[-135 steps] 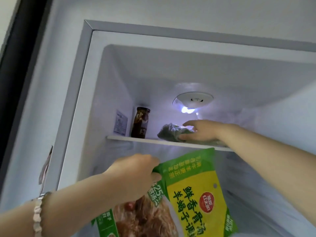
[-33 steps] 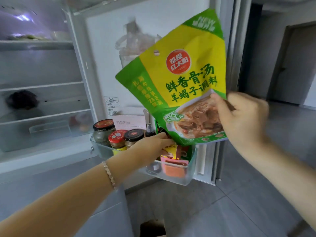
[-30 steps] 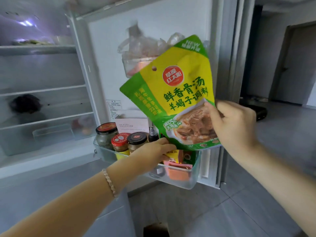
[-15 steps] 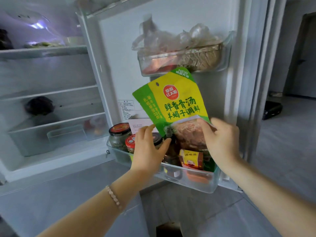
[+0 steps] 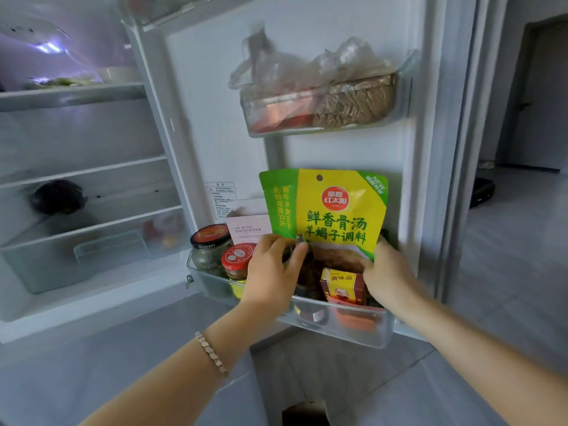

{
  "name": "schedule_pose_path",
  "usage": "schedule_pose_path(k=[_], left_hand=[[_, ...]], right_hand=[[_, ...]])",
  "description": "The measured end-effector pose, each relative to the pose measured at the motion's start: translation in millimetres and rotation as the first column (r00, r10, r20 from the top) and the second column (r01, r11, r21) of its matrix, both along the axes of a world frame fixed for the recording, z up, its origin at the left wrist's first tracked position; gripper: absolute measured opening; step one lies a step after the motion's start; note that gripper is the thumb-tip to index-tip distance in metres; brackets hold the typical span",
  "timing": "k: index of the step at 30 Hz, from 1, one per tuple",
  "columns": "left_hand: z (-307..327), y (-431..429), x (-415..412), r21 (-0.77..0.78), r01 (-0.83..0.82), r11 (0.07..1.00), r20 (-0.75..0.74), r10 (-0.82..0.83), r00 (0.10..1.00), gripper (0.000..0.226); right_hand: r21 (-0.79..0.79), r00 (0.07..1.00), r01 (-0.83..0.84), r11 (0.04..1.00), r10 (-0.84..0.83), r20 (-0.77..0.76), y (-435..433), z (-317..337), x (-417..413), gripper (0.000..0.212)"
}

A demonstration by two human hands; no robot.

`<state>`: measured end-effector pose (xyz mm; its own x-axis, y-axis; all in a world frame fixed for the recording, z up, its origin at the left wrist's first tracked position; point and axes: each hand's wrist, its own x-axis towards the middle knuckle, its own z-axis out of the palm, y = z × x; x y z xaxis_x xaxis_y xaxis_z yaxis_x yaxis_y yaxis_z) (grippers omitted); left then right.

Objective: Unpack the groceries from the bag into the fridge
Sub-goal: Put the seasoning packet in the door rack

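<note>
Gripping the lower right corner of a yellow-and-green soup seasoning pouch point(image 5: 333, 210), the person's right hand point(image 5: 388, 273) has its thumb at the front edge of the pack; its fingers are hidden behind. The left hand point(image 5: 272, 272), with a beaded bracelet point(image 5: 212, 355) on its wrist, is curled round the neck of a dark bottle point(image 5: 307, 273), whose cap shows between thumb and fingers. The two hands are apart, one at each side of the pouch's lower part.

The pouch stands upright in the lower door bin point(image 5: 344, 322) of the open fridge, its back to the door liner and its bottom hidden behind the bottle and a small red-and-yellow seasoning box point(image 5: 341, 287). Left of the left hand, in the same bin, stand a large glass jar point(image 5: 210, 250) with a dark lid and, just beside it, a smaller red-lidded jar point(image 5: 238, 261). A pale pink card point(image 5: 247, 229) rises behind them, touching the pouch's left edge.

Higher on the door, the upper door bin point(image 5: 402, 96) holds crumpled clear plastic bags point(image 5: 307, 69) and wrapped food. To the left, inside the cabinet, a dark round item point(image 5: 58, 196) lies on a glass shelf above a clear crisper drawer point(image 5: 92, 259), and the lamp point(image 5: 50, 46) glows at the top.
</note>
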<state>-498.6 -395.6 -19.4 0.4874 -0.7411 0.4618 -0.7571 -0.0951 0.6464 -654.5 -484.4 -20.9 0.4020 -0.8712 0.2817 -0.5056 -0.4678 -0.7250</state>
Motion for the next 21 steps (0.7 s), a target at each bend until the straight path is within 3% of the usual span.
schedule_pose_path(k=[3,5,8,16,21], left_hand=[[18.1,-1.2,8.4,-0.112,-0.127,0.986,-0.119,0.114,0.986,0.036],[32.1,-8.2,22.0,-0.046,-0.183,0.982,-0.175,0.173,0.969,0.037],[45.6,-19.5,33.9,0.044,-0.078,0.996,-0.196,0.085,0.977,0.037],[40.0,-28.3,27.4,0.007,-0.003,1.000,-0.145,0.005,0.989,0.020],[33.4,-27.4,17.7,0.081,0.033,0.996,-0.026,-0.031,0.999,0.012]], right_hand=[[-0.109,0.983,0.069,0.992,-0.086,-0.160,4.0,2.4,-6.1,0.025],[-0.188,0.977,0.077,0.979,-0.111,-0.180,6.5,6.3,-9.5,0.023],[-0.256,0.975,0.067,0.964,-0.117,-0.186,5.1,15.6,-20.2,0.016],[-0.456,0.878,0.054,0.888,-0.259,-0.402,6.2,23.3,-37.2,0.014],[-0.438,0.836,0.058,0.897,-0.283,-0.470,8.0,35.4,-33.6,0.016]])
